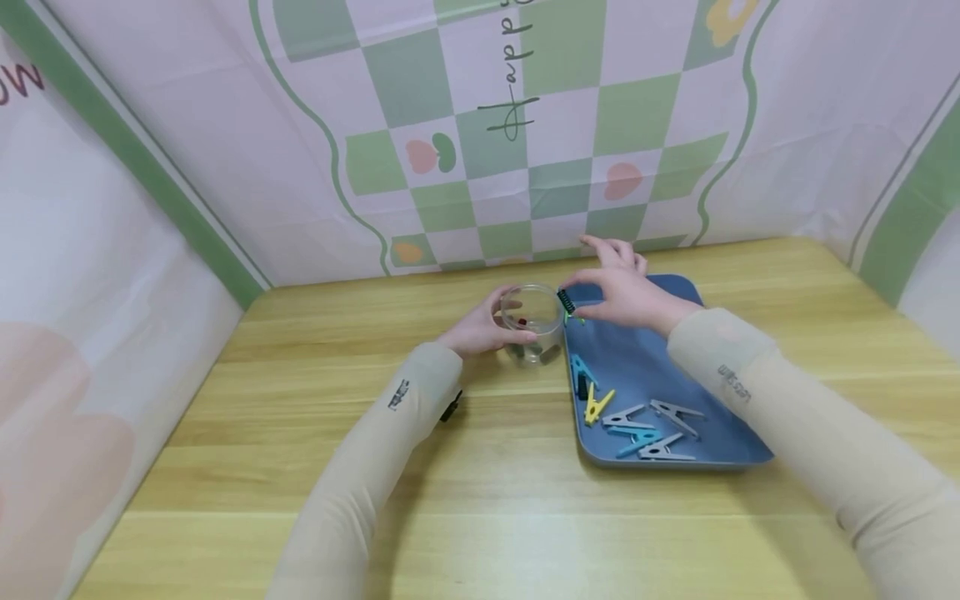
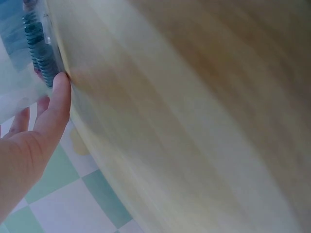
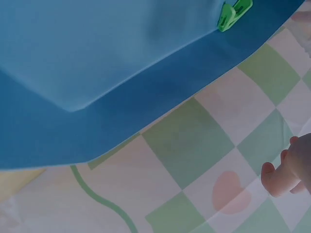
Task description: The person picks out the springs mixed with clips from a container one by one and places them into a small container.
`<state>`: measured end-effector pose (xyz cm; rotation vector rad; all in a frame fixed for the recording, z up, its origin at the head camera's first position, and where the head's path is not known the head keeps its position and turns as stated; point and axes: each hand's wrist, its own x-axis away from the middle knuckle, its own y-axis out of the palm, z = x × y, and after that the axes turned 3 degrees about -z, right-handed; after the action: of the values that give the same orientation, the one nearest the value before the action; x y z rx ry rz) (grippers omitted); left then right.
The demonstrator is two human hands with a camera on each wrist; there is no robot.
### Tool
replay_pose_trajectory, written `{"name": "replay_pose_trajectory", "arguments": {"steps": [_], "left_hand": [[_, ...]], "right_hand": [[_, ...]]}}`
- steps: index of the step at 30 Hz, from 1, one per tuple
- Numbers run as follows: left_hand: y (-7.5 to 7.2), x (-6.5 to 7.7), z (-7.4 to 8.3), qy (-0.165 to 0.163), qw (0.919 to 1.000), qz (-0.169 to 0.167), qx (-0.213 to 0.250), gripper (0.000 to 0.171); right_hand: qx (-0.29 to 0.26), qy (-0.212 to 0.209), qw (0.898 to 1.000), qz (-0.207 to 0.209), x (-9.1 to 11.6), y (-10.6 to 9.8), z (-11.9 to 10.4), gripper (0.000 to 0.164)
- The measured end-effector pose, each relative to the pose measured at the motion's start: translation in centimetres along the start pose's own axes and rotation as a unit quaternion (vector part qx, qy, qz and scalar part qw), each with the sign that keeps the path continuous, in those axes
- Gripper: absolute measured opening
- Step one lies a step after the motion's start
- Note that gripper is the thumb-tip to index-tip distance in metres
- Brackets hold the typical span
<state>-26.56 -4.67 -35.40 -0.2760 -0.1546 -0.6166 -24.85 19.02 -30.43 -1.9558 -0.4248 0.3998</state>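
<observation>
My left hand (image 1: 483,327) grips a clear round glass jar (image 1: 534,350) on the table, thumb and fingers around its side. Small dark ridged pieces and a red bit lie inside the jar; in the left wrist view, ridged teal pieces (image 2: 41,51) show through its wall. My right hand (image 1: 626,292) pinches a small dark green ridged piece (image 1: 566,301) between thumb and index finger, just right of the jar's rim and above the tray's edge. Its other fingers are raised. In the right wrist view only some fingers (image 3: 279,178) appear.
A blue tray (image 1: 637,350) stands right of the jar. Near its front lie a yellow clothespin (image 1: 597,406), blue clothespins (image 1: 636,437) and several grey clothespins (image 1: 677,414). A green clothespin (image 3: 233,14) lies by the tray wall. A checkered cloth (image 1: 495,183) hangs behind the table.
</observation>
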Motion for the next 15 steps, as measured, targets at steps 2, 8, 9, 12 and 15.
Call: {"name": "replay_pose_trajectory", "arguments": {"steps": [2, 8, 9, 12, 15], "left_hand": [[0.0, 0.03, 0.0, -0.001, 1.0, 0.001, 0.0, 0.087], [0.0, 0.03, 0.0, -0.001, 1.0, 0.005, -0.007, 0.085], [-0.01, 0.01, -0.01, -0.001, 1.0, 0.005, -0.008, 0.085], [-0.05, -0.04, -0.04, -0.001, 0.9999, 0.004, -0.01, 0.085], [-0.08, -0.04, -0.06, -0.002, 0.9999, 0.005, -0.014, 0.085]], "right_hand": [[0.001, -0.005, 1.0, 0.005, -0.11, 0.15, -0.1, 0.034], [0.003, -0.011, 1.0, 0.013, -0.38, 0.2, -0.45, 0.035], [0.004, -0.011, 1.0, 0.013, -0.42, 0.2, -0.5, 0.035], [0.003, -0.015, 1.0, 0.014, -0.57, 0.23, -0.68, 0.034], [0.002, -0.018, 1.0, 0.011, -0.7, 0.29, -0.87, 0.033]]}}
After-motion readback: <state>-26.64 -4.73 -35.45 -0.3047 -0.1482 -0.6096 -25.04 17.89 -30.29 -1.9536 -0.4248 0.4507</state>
